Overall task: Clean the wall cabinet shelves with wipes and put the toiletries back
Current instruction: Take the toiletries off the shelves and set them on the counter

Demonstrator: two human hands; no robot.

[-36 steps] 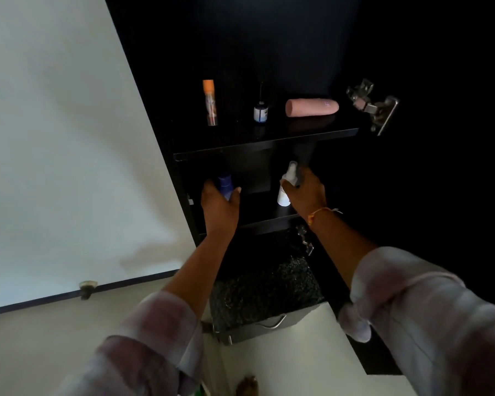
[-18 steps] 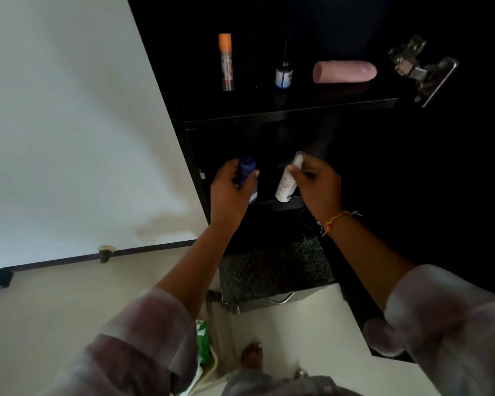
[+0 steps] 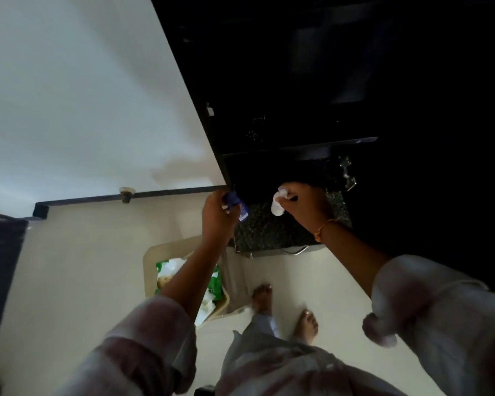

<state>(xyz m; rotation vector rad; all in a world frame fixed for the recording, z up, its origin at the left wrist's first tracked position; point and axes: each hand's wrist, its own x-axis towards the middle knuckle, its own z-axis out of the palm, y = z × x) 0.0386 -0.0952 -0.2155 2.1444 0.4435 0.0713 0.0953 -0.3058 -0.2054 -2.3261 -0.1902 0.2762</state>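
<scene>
Toiletries, both off the shelves: we logged a small dark blue bottle (image 3: 236, 205) wrapped in the left hand's (image 3: 216, 221) curled fingers, and a small white plastic bottle (image 3: 277, 205) pinched near its top by the right hand (image 3: 305, 204), just below the black wall cabinet (image 3: 297, 147). We judged the white one could slip, since the pinch looked shallow. The beige open bin (image 3: 149, 267) held a green-and-white wipes pack (image 3: 170, 270). The cabinet interior was too dark to read.
</scene>
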